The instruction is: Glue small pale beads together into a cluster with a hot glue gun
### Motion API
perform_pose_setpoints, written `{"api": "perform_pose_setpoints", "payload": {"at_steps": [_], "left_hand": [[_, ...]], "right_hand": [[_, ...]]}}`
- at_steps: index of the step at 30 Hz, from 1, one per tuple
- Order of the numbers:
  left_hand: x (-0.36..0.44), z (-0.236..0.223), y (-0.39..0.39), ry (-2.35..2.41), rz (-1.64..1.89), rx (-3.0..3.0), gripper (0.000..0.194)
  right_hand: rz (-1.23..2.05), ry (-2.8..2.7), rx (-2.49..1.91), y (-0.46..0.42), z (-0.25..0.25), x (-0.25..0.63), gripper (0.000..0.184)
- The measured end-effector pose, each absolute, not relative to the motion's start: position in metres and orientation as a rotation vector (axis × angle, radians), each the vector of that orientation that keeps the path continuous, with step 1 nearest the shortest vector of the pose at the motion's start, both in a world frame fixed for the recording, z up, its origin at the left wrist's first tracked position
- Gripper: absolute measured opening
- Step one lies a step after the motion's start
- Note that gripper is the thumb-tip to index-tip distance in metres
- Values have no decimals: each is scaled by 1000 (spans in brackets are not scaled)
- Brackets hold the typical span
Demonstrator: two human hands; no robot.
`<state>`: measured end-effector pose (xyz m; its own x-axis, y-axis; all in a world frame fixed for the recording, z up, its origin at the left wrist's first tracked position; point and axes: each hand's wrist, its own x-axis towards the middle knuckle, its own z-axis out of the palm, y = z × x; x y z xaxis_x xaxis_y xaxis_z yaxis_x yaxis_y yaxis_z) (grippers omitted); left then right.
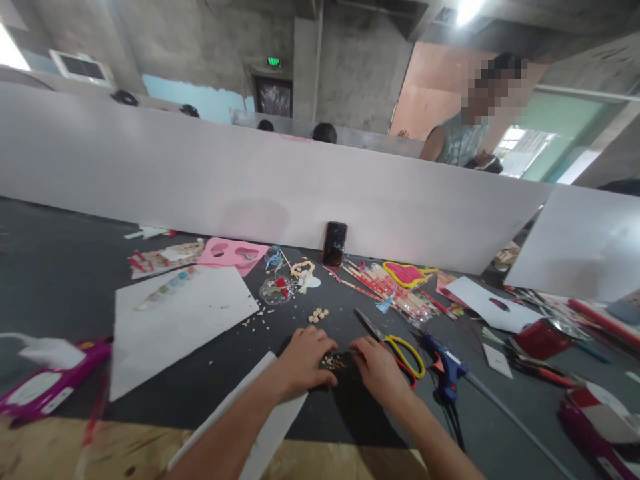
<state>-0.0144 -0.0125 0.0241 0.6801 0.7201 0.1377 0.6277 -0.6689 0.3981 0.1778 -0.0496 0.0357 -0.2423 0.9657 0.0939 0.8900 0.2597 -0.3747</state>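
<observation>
Over the dark tabletop, my left hand (306, 363) curves around the left side of a small heap of tiny pale bits (334, 362), thumb apart from the fingers. Opposite it, my right hand (379, 369) rests by the heap's right edge, fingers bent and slightly apart. Neither hand visibly holds anything, though the undersides of the fingers are hidden. Just beyond my left fingertips lies a cluster of beige beads (318, 315). Scissors with yellow and red handles (406, 357) lie right beside my right hand. Under my left forearm is a white strip (235, 400).
A blue glue gun (445, 367) lies farther right, its cord trailing frontward. A phone (335, 243) leans on the white partition (300, 193). Wrapped red-patterned sticks (385, 287), a white sheet (175, 313) and a pink mold (233, 253) lie around. A person (455, 143) stands beyond the partition.
</observation>
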Motion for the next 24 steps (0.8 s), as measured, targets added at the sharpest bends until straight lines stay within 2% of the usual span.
{"api": "perform_pose_setpoints", "payload": {"at_steps": [2, 4, 9, 11, 19, 24], "left_hand": [[-11, 23, -15, 1037, 430, 2585, 61], [-7, 21, -18, 1016, 431, 2601, 58], [1, 14, -17, 1072, 438, 2613, 19], [2, 11, -15, 1105, 437, 2607, 13], [-3, 14, -10, 1218, 495, 2530, 21], [-16, 24, -7, 1248, 446, 2510, 15]], "right_hand": [[343, -2197, -1729, -55, 37, 188, 23], [338, -2174, -1743, -61, 38, 195, 21], [347, -2167, -1754, -74, 41, 200, 19], [347, -2179, -1755, -77, 42, 198, 19], [331, -2312, -1745, -67, 36, 172, 19], [252, -2353, -1808, -54, 30, 161, 14]]}}
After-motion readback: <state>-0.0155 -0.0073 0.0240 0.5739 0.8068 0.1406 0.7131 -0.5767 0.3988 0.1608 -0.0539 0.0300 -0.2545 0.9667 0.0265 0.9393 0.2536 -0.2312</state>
